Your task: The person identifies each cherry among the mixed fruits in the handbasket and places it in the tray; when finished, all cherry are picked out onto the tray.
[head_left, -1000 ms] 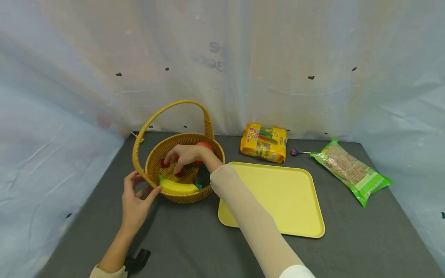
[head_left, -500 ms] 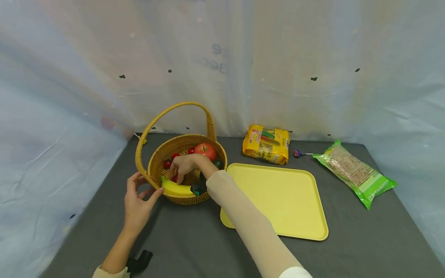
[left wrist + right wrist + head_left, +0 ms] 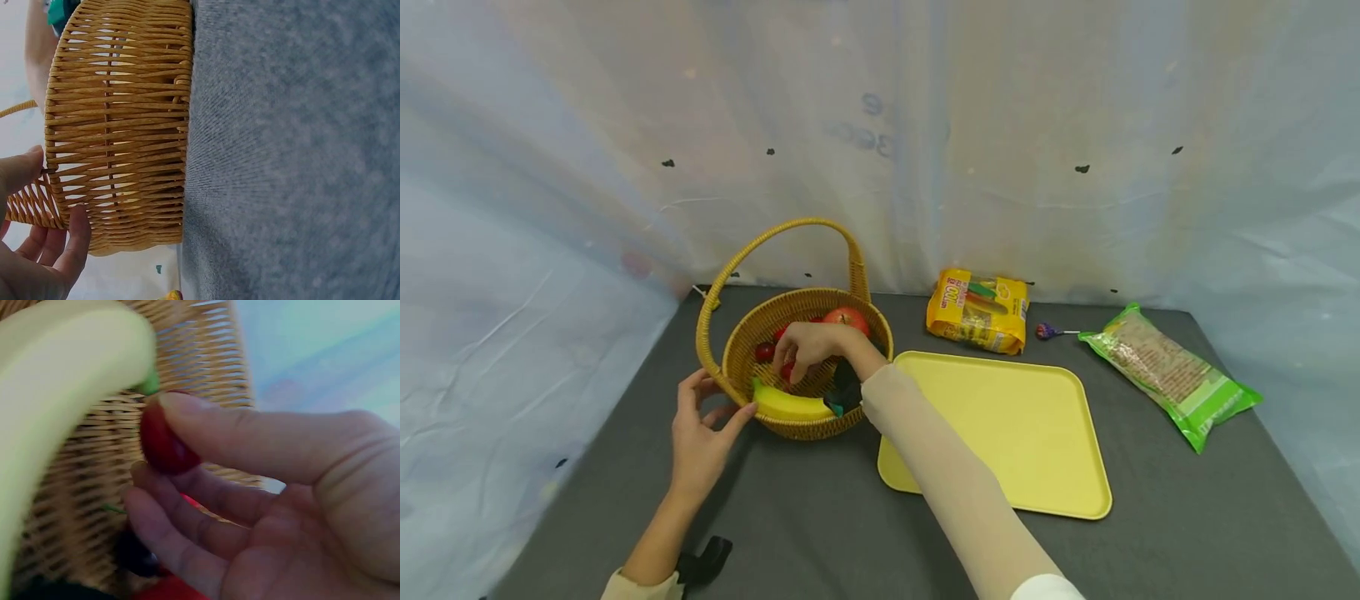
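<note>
My right fingers (image 3: 181, 550) pinch a red fruit (image 3: 159, 440) inside the basket (image 3: 805, 431) while my left fingers (image 3: 76, 240) grip its rim — I judge I'm picking up or settling that fruit, and the next move calls for a steady pinch clear of the banana (image 3: 790, 406). The dark surface (image 3: 820, 517) also carries a yellow tray (image 3: 1007, 433) — pale plastic sheeting (image 3: 1000, 167) stands behind.

Grey table (image 3: 820, 517): basket (image 3: 805, 430), tray (image 3: 1022, 433), packets (image 3: 977, 312)
</note>
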`<control>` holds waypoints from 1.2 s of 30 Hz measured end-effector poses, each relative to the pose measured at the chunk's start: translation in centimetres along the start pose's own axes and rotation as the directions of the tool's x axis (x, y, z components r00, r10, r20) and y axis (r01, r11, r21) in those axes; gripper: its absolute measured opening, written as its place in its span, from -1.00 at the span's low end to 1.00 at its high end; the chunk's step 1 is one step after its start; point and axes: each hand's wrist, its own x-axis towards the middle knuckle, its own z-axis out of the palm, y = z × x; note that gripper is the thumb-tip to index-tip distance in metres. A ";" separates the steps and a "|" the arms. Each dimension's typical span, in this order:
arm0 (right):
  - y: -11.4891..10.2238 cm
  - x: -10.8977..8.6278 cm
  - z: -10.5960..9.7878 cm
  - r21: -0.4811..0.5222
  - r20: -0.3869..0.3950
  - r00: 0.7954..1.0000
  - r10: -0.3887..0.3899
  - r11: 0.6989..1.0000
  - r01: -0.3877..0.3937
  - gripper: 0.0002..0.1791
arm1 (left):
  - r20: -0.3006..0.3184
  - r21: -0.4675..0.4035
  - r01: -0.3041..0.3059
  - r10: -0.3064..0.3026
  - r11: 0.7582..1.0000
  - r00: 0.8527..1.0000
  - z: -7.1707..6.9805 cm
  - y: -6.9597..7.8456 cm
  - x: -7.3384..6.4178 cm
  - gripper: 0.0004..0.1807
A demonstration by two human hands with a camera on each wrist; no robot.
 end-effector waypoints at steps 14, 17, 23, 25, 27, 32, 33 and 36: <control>6.4 -12.6 -3.5 -0.034 -0.544 0.819 -0.182 0.980 0.195 -0.62 | -0.010 0.004 -0.007 0.007 1.000 1.000 0.2 0.1 0.3 -0.23; 8.6 -14.4 -2.8 0.011 -0.603 0.784 -0.146 0.981 0.192 -0.63 | -0.007 0.003 -0.012 0.012 1.000 1.000 0.2 0.1 0.4 -0.23; 12.5 -15.1 -0.4 0.090 -0.628 0.777 -0.048 0.987 0.133 -0.60 | -0.013 0.006 -0.001 0.001 1.000 1.000 0.1 0.2 0.3 -0.24; 13.2 -15.0 0.2 0.088 -0.620 0.784 -0.040 0.989 0.120 -0.61 | -0.014 0.014 -0.003 0.003 1.000 1.000 0.1 0.2 0.3 -0.24; 13.6 -14.7 0.7 0.087 -0.624 0.781 -0.029 0.991 0.107 -0.62 | -0.016 0.021 -0.006 0.006 1.000 1.000 0.1 0.3 0.3 -0.24; 14.2 -13.9 1.6 0.089 -0.632 0.775 0.015 0.995 0.053 -0.62 | -0.017 0.026 -0.011 0.011 1.000 1.000 0.2 0.4 0.3 -0.24; 14.3 -13.7 1.8 0.087 -0.634 0.773 0.024 0.995 0.041 -0.63 | -0.017 0.025 -0.010 0.010 1.000 1.000 0.2 0.4 0.3 -0.24; 14.4 -13.5 2.2 0.078 -0.639 0.769 0.040 0.997 0.013 -0.68 | -0.015 0.020 -0.006 0.007 1.000 1.000 0.2 0.4 0.3 -0.24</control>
